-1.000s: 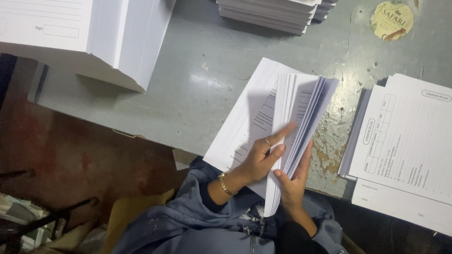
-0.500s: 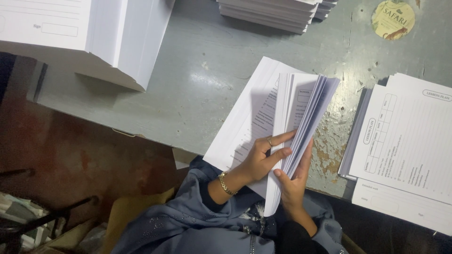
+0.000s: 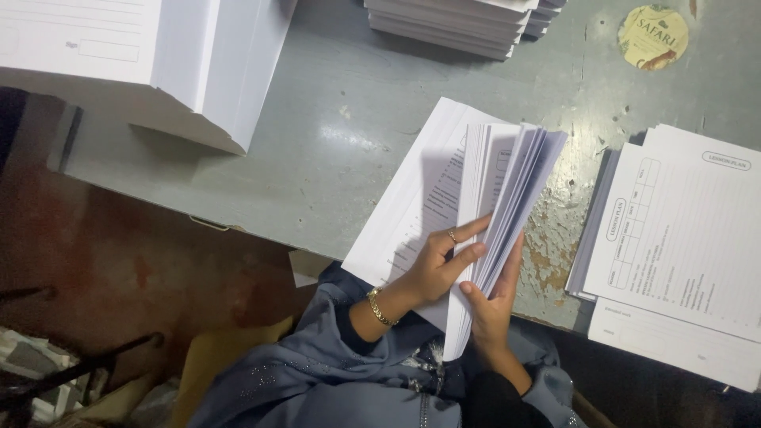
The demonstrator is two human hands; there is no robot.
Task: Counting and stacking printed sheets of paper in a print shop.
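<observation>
Grey-green and worn, the counter (image 3: 333,150) fills the upper view, its paint chipped to rust near the front edge, with a dark reddish floor (image 3: 143,277) below it on the left. At far left a tall white stack of printed sheets (image 3: 151,55) stands on the counter, cut off by the top and left edges. Further right, at the top edge, a lower pile of sheets (image 3: 452,24) is only partly in view. Near the middle front, a bundle of printed pages (image 3: 476,206) overhangs the counter's edge and is fanned open. The left hand (image 3: 436,265), with a ring and a gold bracelet at the wrist, has its fingers curled onto the flat lower pages and pressed against the lifted leaves. The right hand (image 3: 491,305) grips the raised leaves from below, its fingers mostly hidden behind the paper. Print on the pages is too small to make out. A round yellow sticker (image 3: 654,36) lies at top right. Ruled forms (image 3: 674,246) lie in offset piles at far right, cut off by the frame
</observation>
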